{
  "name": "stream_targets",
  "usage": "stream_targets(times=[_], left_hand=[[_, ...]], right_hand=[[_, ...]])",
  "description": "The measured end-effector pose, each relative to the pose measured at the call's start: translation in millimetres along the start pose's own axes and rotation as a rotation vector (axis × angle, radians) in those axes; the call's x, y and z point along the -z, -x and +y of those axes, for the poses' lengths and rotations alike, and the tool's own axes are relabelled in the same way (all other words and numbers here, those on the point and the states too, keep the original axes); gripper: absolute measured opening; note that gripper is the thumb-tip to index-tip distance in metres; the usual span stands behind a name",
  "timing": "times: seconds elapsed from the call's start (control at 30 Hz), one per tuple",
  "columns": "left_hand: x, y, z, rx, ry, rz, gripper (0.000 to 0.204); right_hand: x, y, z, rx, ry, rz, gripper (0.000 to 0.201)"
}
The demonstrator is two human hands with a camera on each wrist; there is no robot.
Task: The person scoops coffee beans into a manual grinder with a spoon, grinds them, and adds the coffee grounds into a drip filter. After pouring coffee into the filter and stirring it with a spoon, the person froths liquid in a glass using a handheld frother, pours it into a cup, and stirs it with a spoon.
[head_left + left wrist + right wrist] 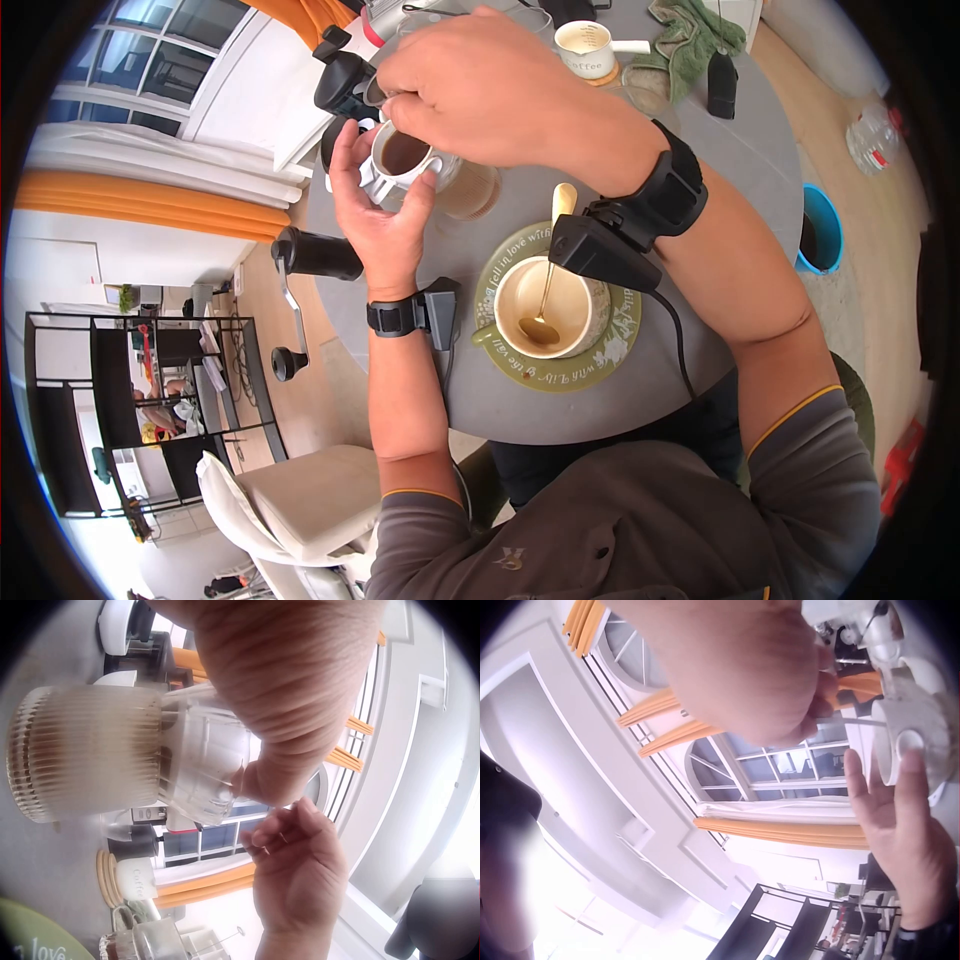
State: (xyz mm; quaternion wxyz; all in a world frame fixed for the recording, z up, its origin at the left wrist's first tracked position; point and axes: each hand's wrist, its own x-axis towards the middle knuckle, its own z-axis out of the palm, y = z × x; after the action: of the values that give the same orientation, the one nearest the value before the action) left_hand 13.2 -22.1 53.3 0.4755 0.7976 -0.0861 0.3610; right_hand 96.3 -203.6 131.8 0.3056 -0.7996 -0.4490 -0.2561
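Note:
My left hand point(385, 235) grips a white-rimmed coffee dripper point(922, 761) from the near side, fingers and thumb spread around it. Dark coffee point(405, 153) fills its inside. Beneath it stands a ribbed glass carafe point(90, 754), fogged and brownish. My right hand point(490, 90) is over the dripper's far rim, fingers curled, pinching a thin stick point(862, 721) that reaches to the dripper's opening; its lower end is hidden. Closer to my body, a cream mug point(575, 300) with a gold spoon point(540, 330) inside rests on a green lettered plate point(560, 378).
A black hand grinder point(318, 255) with a crank lies at the table's left edge. Toward the back are a white handled cup point(585, 50) and a green cloth point(690, 45). A blue bucket point(820, 230) stands on the floor at right, a pale chair point(310, 490) at left.

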Motion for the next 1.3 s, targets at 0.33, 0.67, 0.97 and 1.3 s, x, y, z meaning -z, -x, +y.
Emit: stream_targets(times=[0.33,0.67,0.97,1.3], left_hand=[[1,-1,2,-0.005,-0.018,-0.021,0.086],[1,0,4,-0.007,-0.043,-0.011,0.086],[1,0,1,-0.009,-0.007,-0.01,0.087],[3,0,-3,-0.031,-0.052,0.01,0.087]], right_hand=[[-10,2,2,-0.006,-0.057,0.174,0.021],[-1,3,3,-0.013,-0.142,0.018,0.025],[-7,5,4,0.04,-0.057,0.187,0.024],[-1,2,4,0.059,-0.215,0.031,0.022]])
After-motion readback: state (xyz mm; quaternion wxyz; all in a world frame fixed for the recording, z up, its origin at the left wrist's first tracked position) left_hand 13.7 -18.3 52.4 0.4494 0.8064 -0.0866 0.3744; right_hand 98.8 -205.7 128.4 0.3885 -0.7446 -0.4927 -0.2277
